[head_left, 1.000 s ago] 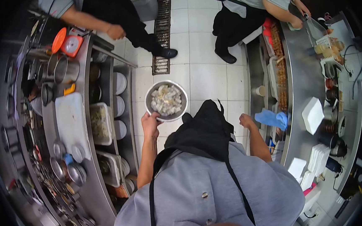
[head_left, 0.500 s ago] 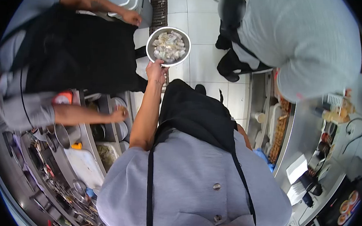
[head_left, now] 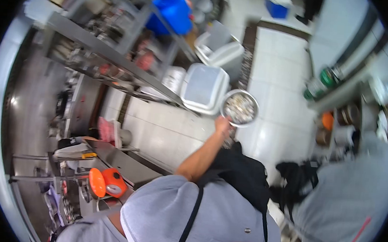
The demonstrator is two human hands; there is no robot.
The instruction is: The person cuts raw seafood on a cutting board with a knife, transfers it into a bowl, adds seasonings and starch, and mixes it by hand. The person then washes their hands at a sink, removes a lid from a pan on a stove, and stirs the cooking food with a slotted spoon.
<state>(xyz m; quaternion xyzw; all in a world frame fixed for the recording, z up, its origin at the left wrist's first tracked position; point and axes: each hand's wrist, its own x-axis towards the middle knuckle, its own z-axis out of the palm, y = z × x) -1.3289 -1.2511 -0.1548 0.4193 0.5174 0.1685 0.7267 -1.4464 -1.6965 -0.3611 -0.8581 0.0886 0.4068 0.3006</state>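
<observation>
My left hand [head_left: 223, 125] grips the near rim of a round metal bowl [head_left: 250, 119], held out in front of me at arm's length. Inside the bowl lies a heap of pale, whitish pieces [head_left: 240, 107]; motion blur hides what kind of food they are. The bowl is level, above the tiled floor and close to a lidded white bin. My right hand does not show in the head view.
Ahead on the left stand a lidded white bin [head_left: 205, 88] and another bin [head_left: 221, 51], beside a metal shelf rack [head_left: 113, 54]. Orange items [head_left: 114, 183] sit on a counter at left. A co-worker's grey shirt [head_left: 350, 199] is close on my right. White floor tiles [head_left: 275, 81] stretch ahead.
My view has turned and moved forward along the aisle, bowl still in my left hand. Both co-workers have shifted toward the bottom of the view, and the bins and rack now show ahead.
</observation>
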